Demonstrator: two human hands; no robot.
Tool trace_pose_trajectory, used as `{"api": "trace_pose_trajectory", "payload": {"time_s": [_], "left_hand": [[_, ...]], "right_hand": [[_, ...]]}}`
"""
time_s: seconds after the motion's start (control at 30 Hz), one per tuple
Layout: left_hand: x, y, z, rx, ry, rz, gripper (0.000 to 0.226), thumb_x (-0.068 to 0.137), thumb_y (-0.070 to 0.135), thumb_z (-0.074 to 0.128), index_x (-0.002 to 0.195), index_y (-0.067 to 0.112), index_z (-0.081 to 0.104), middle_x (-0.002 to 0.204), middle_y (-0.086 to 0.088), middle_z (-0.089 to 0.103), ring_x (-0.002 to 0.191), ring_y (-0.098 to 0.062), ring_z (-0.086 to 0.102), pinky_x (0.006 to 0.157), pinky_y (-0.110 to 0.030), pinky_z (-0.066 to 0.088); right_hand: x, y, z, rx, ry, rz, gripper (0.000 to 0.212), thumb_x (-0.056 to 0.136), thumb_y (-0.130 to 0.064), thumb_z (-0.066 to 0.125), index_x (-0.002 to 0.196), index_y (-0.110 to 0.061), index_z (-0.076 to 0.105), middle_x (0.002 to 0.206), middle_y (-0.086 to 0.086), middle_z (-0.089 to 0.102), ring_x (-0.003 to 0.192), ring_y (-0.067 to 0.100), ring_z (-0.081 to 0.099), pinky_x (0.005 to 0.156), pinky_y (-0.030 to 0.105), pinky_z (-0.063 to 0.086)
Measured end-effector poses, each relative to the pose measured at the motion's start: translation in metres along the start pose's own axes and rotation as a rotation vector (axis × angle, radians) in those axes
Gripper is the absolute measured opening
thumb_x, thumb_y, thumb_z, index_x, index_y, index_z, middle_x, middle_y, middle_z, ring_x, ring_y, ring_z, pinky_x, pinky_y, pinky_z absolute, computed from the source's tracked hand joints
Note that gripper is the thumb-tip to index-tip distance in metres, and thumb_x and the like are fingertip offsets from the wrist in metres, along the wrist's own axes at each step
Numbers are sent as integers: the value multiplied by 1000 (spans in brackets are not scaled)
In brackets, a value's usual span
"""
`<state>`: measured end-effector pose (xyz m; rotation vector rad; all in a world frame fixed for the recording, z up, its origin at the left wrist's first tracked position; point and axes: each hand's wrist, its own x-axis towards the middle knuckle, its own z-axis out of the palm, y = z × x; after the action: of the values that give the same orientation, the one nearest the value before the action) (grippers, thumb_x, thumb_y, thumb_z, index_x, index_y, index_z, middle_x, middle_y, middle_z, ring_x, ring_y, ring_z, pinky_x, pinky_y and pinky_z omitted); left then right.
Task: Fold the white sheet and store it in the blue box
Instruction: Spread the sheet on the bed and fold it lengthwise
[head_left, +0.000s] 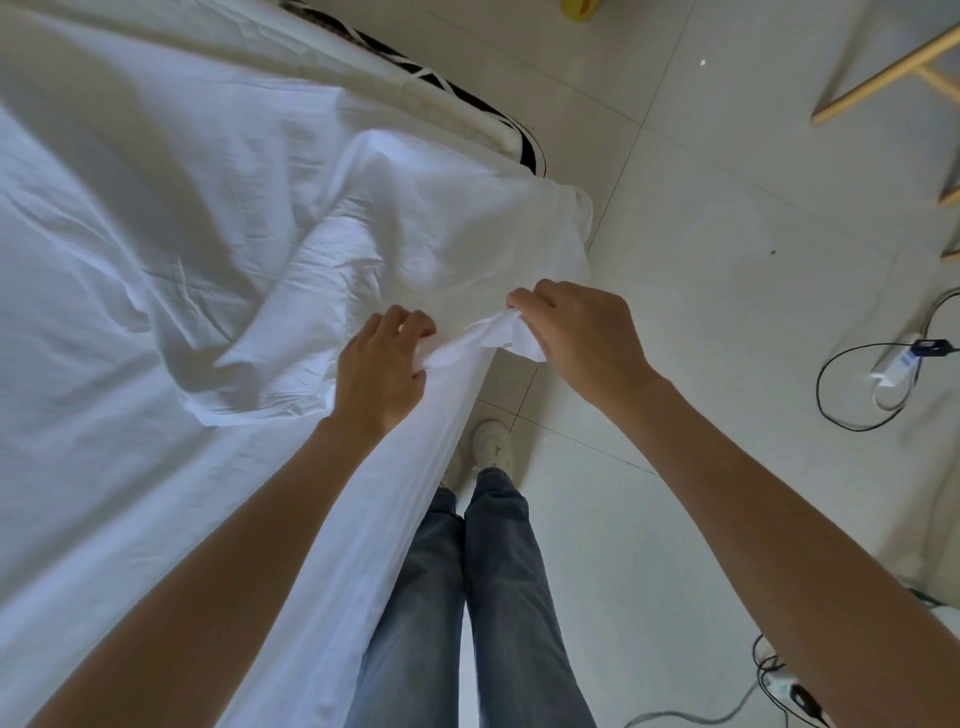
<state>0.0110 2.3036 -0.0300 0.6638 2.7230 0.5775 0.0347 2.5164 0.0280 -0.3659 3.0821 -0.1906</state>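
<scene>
- White sheet (208, 249) spread rumpled over the bed, covering most of the left side; one flap folded back on itself near the middle.
- Left hand (382, 364) grips a bunched bit of the sheet's near edge, fingers curled round it.
- Right hand (576, 332) pinches the same edge just beside the left; a small corner of cloth sticks out under the fingers. Short taut span of fabric between the two hands.
- Sheet's right edge hangs off the bed corner (519, 140) and drops down along the person's legs (498, 597).
- Person stands tight against the bed side, white shoe (493, 444) on the tile floor (701, 234).
- Floor to the right is wide pale tile, good room there.
- Obstructions at far right: power strip (896, 364) with looping black cable, second cable cluster (789, 691) lower right, wooden frame (883, 73) top right, yellow object (579, 8) at top edge.
- No readable writing or labels; strip markings too blurred.
</scene>
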Motion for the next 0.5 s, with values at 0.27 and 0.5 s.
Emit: {"api": "trace_pose_trajectory", "payload": {"time_s": [0.27, 0.5], "left_hand": [[-70, -37, -17, 21, -23, 69, 26, 68, 4, 76, 90, 12, 64, 79, -4, 66, 71, -28, 65, 61, -34, 48], [-148, -48, -10, 187, -103, 70, 31, 63, 15, 80, 92, 11, 69, 103, -7, 67, 95, -30, 62, 67, -43, 54]], "right_hand": [[-67, -29, 0, 44, 4, 72, 19, 88, -11, 41, 86, -9, 60, 62, 1, 54, 52, 18, 49, 47, 19, 24], [-134, -61, 6, 176, 37, -68, 24, 89, -16, 43, 79, -12, 65, 71, -3, 62, 53, 18, 52, 49, 17, 26]]}}
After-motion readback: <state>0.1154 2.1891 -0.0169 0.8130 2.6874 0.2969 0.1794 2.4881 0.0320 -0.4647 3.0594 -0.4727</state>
